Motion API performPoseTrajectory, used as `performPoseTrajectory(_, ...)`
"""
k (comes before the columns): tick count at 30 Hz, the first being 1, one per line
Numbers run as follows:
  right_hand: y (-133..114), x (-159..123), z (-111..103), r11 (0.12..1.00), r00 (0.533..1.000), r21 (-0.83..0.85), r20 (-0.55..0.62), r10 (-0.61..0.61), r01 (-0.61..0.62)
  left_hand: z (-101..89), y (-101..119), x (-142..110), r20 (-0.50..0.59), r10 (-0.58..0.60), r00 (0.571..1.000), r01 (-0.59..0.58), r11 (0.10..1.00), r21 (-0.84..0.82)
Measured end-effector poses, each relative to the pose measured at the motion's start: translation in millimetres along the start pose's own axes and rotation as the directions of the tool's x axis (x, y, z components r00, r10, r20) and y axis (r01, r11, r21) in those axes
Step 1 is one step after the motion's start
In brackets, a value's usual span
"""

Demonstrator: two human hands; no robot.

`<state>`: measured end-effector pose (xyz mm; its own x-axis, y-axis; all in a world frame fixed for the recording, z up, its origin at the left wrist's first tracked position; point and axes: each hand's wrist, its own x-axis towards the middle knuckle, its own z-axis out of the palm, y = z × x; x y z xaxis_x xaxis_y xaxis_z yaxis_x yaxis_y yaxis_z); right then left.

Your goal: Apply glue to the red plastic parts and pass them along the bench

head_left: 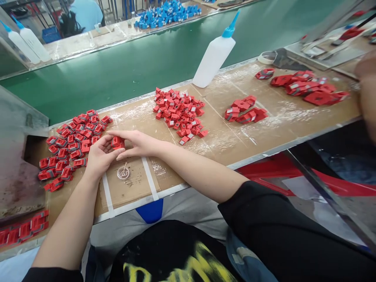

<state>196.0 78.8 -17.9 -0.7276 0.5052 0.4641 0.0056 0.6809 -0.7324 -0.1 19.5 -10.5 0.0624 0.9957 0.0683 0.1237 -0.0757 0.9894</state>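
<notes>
Fig. 1. Clothing worn by the person;
black top (173, 254) with yellow print (199, 262); short black sleeves (264, 223); blue denim (249, 258) below.

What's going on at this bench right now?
A person's left hand and right hand hold a small red part between them, just above a small clear dish. Piles of similar red parts lie on the bench beside them. A white squeeze bottle with a blue nozzle stands at the bench's far edge, next to a green conveyor belt.
</notes>
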Motion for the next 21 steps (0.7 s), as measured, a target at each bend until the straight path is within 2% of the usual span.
performPoseTrajectory(4, 1, 2, 4, 0.999, 1.000, 0.027, -0.012, 0.024, -0.024, 1.8, -3, -1, -0.012, 0.013, 1.000, -0.014, 0.999, -0.050)
performPoseTrajectory(8, -1, 7, 2, 0.999, 0.999, 0.002, 0.007, -0.038, 0.038, 1.0, -3, -1, -0.062, 0.037, 0.997, -0.042, 0.996, -0.078)
performPoseTrajectory(12, -18, 7, -7, 0.978, 0.990, -0.165, 0.071, -0.119, 0.129, -8.1, 6, -5, 0.035, 0.039, 0.999, -0.039, 0.999, -0.020)
performPoseTrajectory(14, -32, -6, -15, 0.943, 0.994, -0.316, 0.028, -0.102, 0.106, -19.5, 13, -8, 0.020, 0.116, 0.993, -0.117, 0.984, 0.135)
performPoseTrajectory(15, -39, -19, -20, 0.916, 0.998, -0.396, -0.005, -0.066, 0.059, -26.3, 16, -10, -0.030, 0.173, 0.984, -0.158, 0.947, 0.279)
performPoseTrajectory(16, -46, -36, -25, 0.881, 0.999, -0.474, -0.039, -0.011, -0.008, -33.3, 18, -11, -0.084, 0.238, 0.968, -0.176, 0.874, 0.453)
performPoseTrajectory(17, -53, -57, -31, 0.835, 0.996, -0.544, -0.074, 0.055, -0.086, -39.7, 19, -12, -0.120, 0.298, 0.947, -0.161, 0.764, 0.624)
performPoseTrajectory(19, -61, -109, -43, 0.715, 0.971, -0.658, -0.141, 0.193, -0.238, -48.9, 17, -13, -0.108, 0.358, 0.928, -0.096, 0.508, 0.856)
performPoseTrajectory(21, -61, -168, -58, 0.570, 0.938, -0.749, -0.225, 0.262, -0.339, -51.4, 11, -13, -0.045, 0.331, 0.943, -0.075, 0.341, 0.937)
